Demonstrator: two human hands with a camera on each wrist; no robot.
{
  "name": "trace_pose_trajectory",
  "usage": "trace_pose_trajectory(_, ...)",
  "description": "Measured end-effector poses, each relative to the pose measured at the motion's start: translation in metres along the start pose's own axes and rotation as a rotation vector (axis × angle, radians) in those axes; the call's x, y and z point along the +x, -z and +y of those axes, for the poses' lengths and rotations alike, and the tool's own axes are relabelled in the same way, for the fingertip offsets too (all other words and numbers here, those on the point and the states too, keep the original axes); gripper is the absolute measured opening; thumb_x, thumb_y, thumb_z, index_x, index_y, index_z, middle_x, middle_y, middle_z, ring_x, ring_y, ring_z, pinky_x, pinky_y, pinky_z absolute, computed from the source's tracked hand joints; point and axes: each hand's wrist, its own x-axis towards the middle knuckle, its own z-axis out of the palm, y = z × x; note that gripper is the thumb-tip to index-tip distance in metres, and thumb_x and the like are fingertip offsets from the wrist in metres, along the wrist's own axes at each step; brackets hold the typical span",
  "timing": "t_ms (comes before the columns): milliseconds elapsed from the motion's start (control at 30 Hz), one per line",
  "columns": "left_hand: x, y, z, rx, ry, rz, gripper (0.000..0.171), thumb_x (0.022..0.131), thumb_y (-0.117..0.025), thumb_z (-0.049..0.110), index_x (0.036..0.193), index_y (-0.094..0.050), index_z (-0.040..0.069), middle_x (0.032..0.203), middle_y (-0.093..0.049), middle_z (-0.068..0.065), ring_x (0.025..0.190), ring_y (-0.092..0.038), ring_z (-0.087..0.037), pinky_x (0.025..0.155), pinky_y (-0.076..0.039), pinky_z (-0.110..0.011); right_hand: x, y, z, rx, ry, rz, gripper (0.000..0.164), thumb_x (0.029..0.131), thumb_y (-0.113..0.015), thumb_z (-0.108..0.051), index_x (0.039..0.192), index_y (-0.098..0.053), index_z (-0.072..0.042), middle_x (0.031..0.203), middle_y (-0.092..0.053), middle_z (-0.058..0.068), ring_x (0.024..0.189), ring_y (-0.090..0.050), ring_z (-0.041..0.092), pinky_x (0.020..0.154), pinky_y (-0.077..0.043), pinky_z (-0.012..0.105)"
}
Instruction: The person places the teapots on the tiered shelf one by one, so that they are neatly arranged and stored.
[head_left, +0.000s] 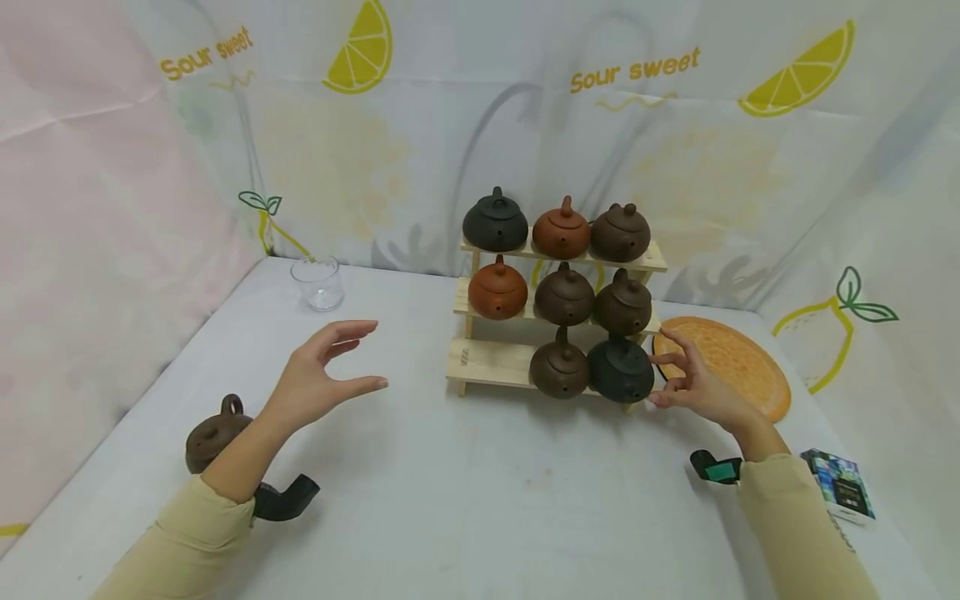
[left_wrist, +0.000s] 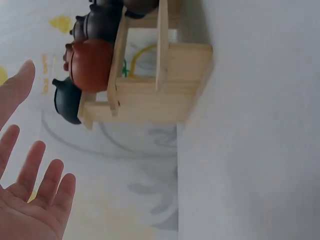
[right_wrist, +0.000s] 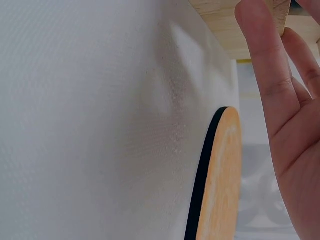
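Observation:
A stepped wooden shelf [head_left: 491, 362] holds several small clay teapots in three rows. At the right end of its lowest step sits a black teapot [head_left: 621, 371], beside a brown teapot [head_left: 560, 367]. My right hand [head_left: 693, 383] is at the black teapot's right side, fingertips and thumb spread apart right at its edge; the right wrist view has the fingers by the shelf's wooden end. Over the table to the left, my left hand [head_left: 318, 375] is held in the air, thumb and fingers wide apart, holding nothing. Behind the left forearm stands another brown teapot [head_left: 213, 437], partly hidden.
A clear glass cup [head_left: 318, 287] stands at the back left. Right of the shelf lies a round orange-brown board [head_left: 727, 362] with a dark edge. Near the right sleeve is a small printed box [head_left: 840, 483]. Printed curtains [head_left: 420, 150] enclose the white table.

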Motion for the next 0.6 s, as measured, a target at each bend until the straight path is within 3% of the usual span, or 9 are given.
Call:
trace_pose_trajectory(167,-0.018,0.026,-0.010,0.065,0.041,0.062,0.068,0.068,-0.083,0.008,0.129,-0.052,0.008,0.127,-0.052,-0.003,0.112,-0.047,-0.002,0.092,-0.036,-0.012,0.001,-0.001,0.000,0.015,-0.008,-0.001,0.100,0.082,-0.064,0.009,0.146,0.001,-0.031,0.134,-0.020,0.035,0.066,-0.060,0.024,0.070,-0.053,0.027)
trace_pose_trajectory(400,-0.042,0.062,-0.030,0.176,0.198,0.089,0.067,0.072,-0.082,0.018,0.131,-0.051,0.014,0.125,-0.050,0.009,0.107,-0.042,0.008,0.084,-0.034,-0.004,0.002,0.000,0.001,0.021,0.001,-0.004,0.101,0.081,-0.064,0.011,0.146,0.001,-0.031,0.134,-0.020,0.033,0.066,-0.060,0.025,0.069,-0.053,0.028)
trace_pose_trajectory(467,-0.048,0.071,-0.036,0.213,0.248,0.058,0.066,0.074,-0.081,0.024,0.132,-0.051,0.016,0.126,-0.048,0.012,0.112,-0.044,0.000,0.088,-0.037,-0.013,0.002,0.000,0.002,0.019,-0.004,-0.002,0.101,0.081,-0.064,0.011,0.146,0.001,-0.032,0.134,-0.020,0.033,0.066,-0.060,0.024,0.069,-0.053,0.027)
trace_pose_trajectory(600,-0.057,0.090,-0.048,0.232,0.334,-0.033,0.067,0.077,-0.077,0.031,0.136,-0.047,0.020,0.129,-0.045,0.014,0.124,-0.041,-0.030,0.096,-0.035,-0.048,0.002,0.001,0.003,0.021,-0.005,-0.003,0.102,0.081,-0.064,0.011,0.146,0.001,-0.032,0.134,-0.020,0.034,0.066,-0.060,0.024,0.069,-0.053,0.028)
